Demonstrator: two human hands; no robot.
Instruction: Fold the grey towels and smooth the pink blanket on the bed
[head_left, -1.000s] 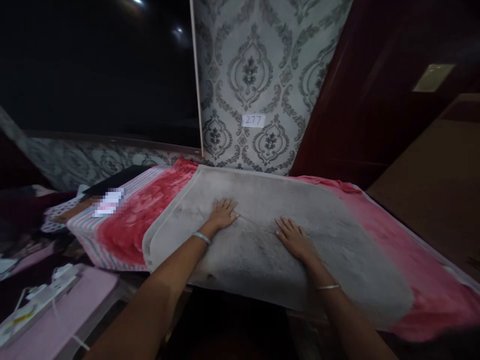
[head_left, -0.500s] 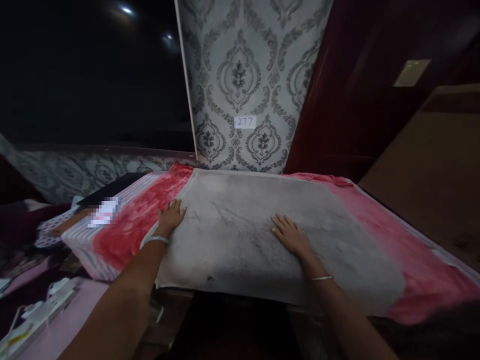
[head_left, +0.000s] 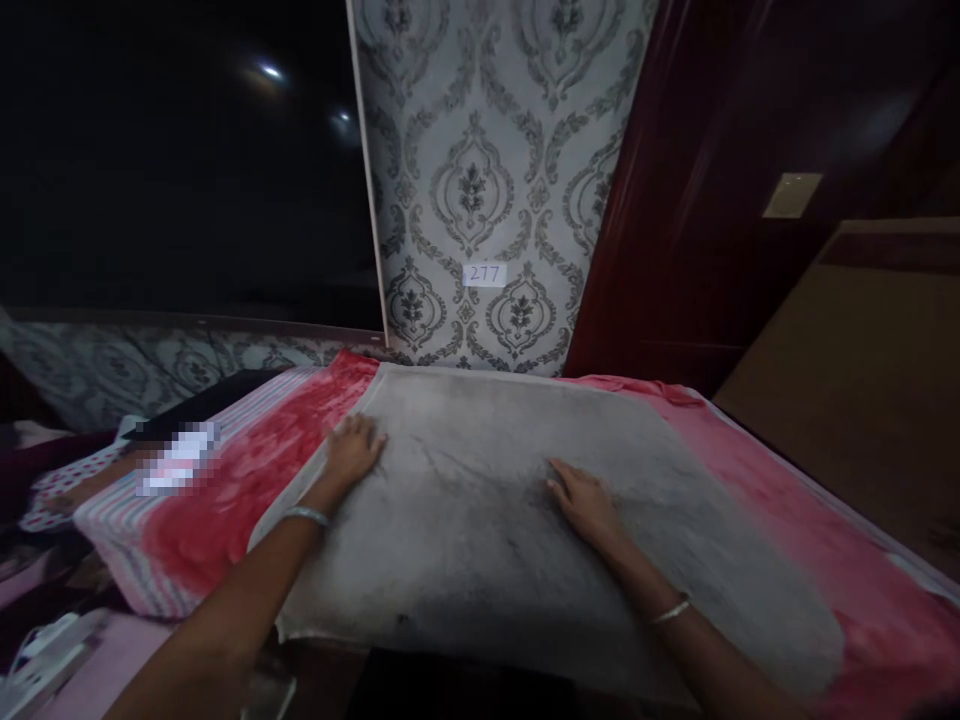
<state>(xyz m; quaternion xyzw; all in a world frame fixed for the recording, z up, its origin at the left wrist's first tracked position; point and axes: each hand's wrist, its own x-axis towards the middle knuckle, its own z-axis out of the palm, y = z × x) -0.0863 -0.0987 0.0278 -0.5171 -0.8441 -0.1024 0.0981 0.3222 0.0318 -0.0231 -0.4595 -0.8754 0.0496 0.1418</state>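
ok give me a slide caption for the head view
Left hand and right hand rest on a grey cloth spread over red cloth.

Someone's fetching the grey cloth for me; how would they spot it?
Find the patterned wall beside the big black screen. Below it, between red fabric and pink fabric, lies the grey cloth, under the person's left hand and right hand. Its smudged grey sets it apart from the brighter fabric on either side.

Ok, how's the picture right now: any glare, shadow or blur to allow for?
In the head view, two glare spots sit on the black screen; lighting there is dim, shading the near edge of the gray cloth; a pixelated patch at left hides detail, but the "277" label is readable.
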